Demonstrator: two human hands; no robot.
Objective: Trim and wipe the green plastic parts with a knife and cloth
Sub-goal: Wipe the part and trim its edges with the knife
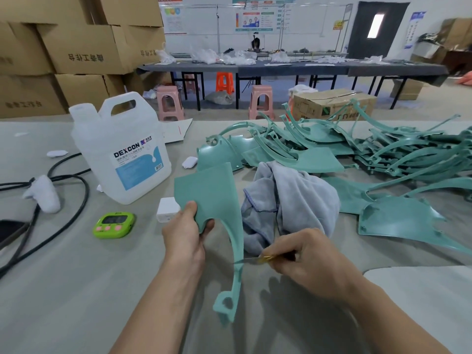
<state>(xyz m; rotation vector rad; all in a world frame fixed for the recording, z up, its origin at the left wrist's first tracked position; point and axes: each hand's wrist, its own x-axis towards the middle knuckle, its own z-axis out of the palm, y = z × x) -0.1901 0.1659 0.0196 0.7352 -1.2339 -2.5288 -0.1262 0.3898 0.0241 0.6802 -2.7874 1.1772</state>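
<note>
Two hands work at six o'clock: our left hand [185,241] pinches the green part [212,198] above the desk [76,290], and our right hand [314,259] grips the knife [264,258], its blade touching the part's curved arm. The cloth [293,200] lies at the part's three o'clock.

Only the person's arms show. L forearm [153,310] enters frame at approx 7 o'clock, R forearm [383,310] at approx 5 o'clock. Both bare to the frame edge, tendon lines faint nr wrists. L hand [184,241] & R hand [311,261] bare too, knuckles showing.
</note>
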